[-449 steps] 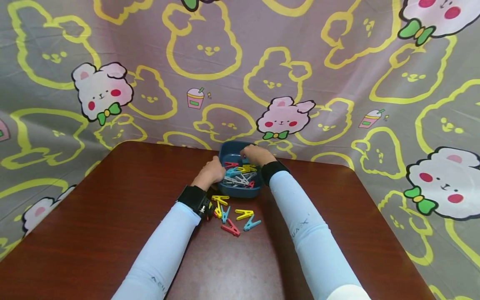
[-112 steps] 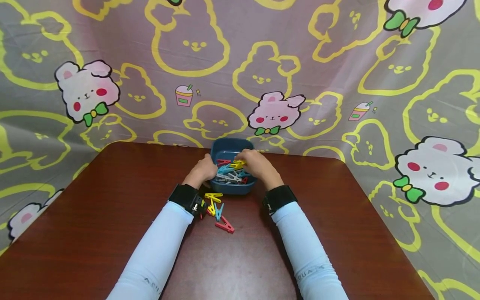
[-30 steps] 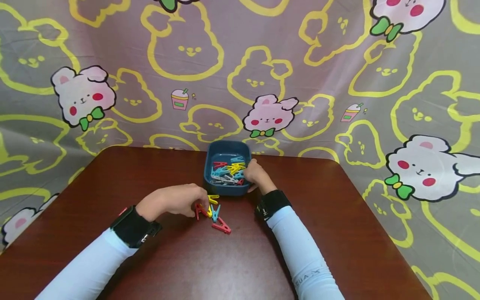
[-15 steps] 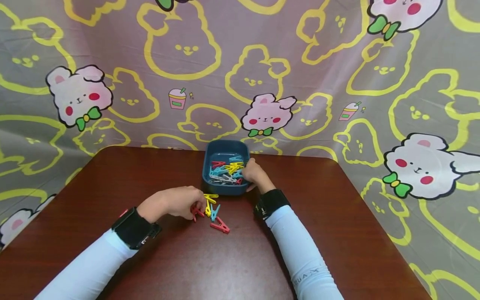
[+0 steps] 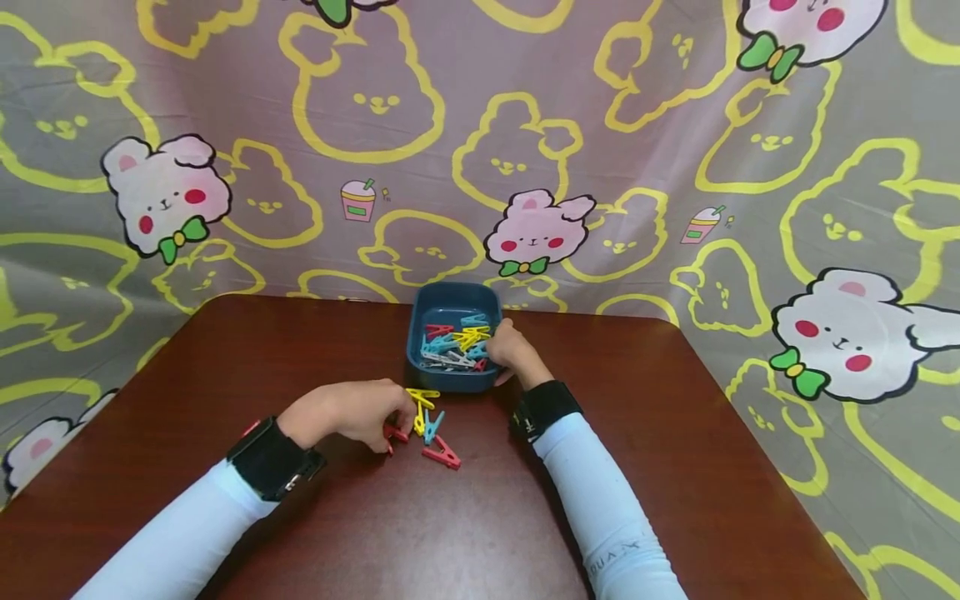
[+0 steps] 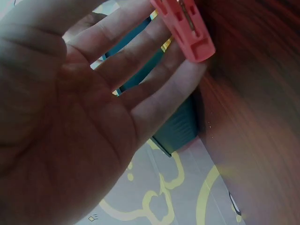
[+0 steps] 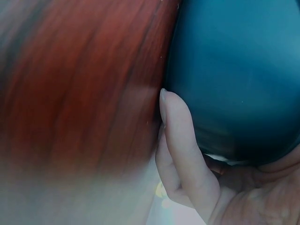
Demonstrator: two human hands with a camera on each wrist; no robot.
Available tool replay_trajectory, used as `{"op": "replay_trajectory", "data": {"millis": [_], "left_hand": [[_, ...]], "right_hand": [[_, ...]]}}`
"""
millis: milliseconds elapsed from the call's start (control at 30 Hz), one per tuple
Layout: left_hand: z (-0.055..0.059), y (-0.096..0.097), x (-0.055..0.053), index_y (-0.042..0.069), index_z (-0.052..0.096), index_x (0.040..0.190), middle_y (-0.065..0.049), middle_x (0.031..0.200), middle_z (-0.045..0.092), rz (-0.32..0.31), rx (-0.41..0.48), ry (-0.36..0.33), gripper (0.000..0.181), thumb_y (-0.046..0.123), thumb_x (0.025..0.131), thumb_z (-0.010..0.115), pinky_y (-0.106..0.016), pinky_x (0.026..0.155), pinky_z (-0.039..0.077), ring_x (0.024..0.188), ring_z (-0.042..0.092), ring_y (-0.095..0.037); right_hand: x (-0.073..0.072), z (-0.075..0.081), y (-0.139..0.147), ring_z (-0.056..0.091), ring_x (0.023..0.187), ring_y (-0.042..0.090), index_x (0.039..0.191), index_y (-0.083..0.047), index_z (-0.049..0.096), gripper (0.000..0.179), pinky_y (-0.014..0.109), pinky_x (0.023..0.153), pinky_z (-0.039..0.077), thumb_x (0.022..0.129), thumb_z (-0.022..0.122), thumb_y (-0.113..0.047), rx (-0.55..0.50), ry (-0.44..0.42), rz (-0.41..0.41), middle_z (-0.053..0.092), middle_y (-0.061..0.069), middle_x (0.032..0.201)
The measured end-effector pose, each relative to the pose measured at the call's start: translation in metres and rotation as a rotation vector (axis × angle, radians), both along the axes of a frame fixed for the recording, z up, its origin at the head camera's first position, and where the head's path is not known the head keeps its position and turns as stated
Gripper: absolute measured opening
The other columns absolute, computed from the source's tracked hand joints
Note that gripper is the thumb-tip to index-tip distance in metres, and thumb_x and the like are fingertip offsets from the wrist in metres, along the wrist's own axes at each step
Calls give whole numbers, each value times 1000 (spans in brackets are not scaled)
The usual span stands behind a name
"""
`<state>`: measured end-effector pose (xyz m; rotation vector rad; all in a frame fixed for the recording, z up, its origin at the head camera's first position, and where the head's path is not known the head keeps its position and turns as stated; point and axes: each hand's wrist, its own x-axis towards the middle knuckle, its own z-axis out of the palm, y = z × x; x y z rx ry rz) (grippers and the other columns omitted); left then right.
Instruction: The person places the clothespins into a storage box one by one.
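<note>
My left hand is low over the table, left of the loose clothespins, and pinches a red clothespin at its fingertips. Beside that hand lie a yellow clothespin, another yellow clothespin, a blue clothespin and a second red clothespin. My right hand grips the right side of a dark blue plastic bin, fingers against its outer wall in the right wrist view. Inside it are several red, blue, yellow and grey clothespins.
The brown wooden table reaches to a hanging cloth printed with rabbit and yellow cartoon outlines. The bin stands near the table's far edge, close to this cloth.
Earlier the left hand was at the bin's left side and the right hand inside it. A yellow and a blue clothespin have left the table. Lately the left hand has shifted slightly nearer me.
</note>
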<state>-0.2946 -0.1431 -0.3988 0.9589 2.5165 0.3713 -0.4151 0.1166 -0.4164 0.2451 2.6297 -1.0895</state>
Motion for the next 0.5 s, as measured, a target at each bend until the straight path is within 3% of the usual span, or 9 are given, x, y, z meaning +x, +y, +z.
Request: {"op": "replay_trajectory", "data": {"millis": [500], "left_hand": [[10, -4, -1, 18, 75, 109, 2, 97, 70, -13, 79, 11, 22, 18, 91, 88, -25, 75, 55, 86, 59, -12]], "right_hand": [[2, 1, 0, 76, 88, 41, 174, -9, 0, 72, 42, 59, 66, 117, 42, -17, 0, -12, 0, 46, 31, 157]]}}
